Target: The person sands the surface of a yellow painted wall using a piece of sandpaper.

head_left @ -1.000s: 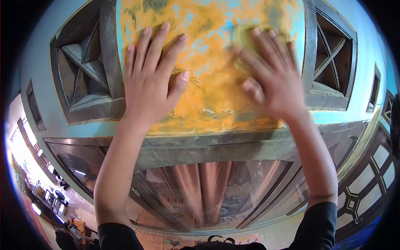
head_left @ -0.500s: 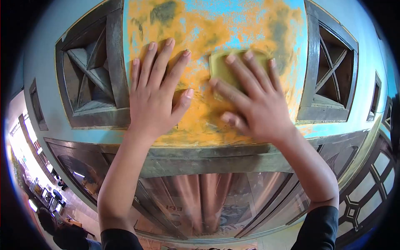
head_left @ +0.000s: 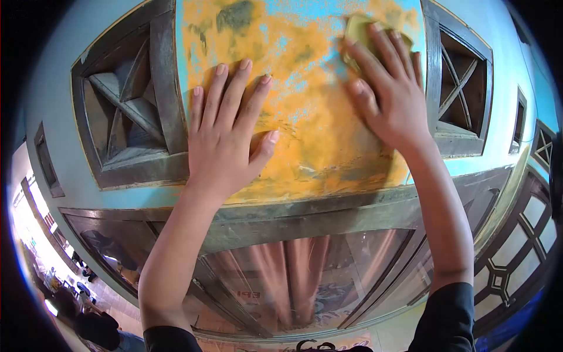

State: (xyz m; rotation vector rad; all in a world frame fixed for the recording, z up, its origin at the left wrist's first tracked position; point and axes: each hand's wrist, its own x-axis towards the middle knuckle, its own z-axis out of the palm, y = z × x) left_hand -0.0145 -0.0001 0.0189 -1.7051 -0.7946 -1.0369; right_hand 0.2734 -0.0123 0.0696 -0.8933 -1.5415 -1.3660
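A wall panel [head_left: 316, 141] fills the middle of the head view, patchy with orange, bright blue and dark grey. My left hand [head_left: 226, 132] lies against its left part, fingers spread and nothing held. Up at the panel's upper right, my right hand [head_left: 393, 94] presses an olive-yellow sheet of sandpaper [head_left: 359, 30] flat to the surface. The fingers cover much of the sheet, and its top and left edges show beyond them. The thumb is stretched out to the left, off the sheet.
Dark wooden vent frames with crossed bars flank the panel, one on the left [head_left: 126, 100] and one on the right [head_left: 460, 88]. Below runs a wooden beam [head_left: 311, 217] above a glass pane [head_left: 305, 281] with curtains. A person [head_left: 97, 325] is at the lower left.
My right hand has slid up and to the right with the sandpaper, from the panel's middle to its upper right. The left hand stays in about the same place on the panel.
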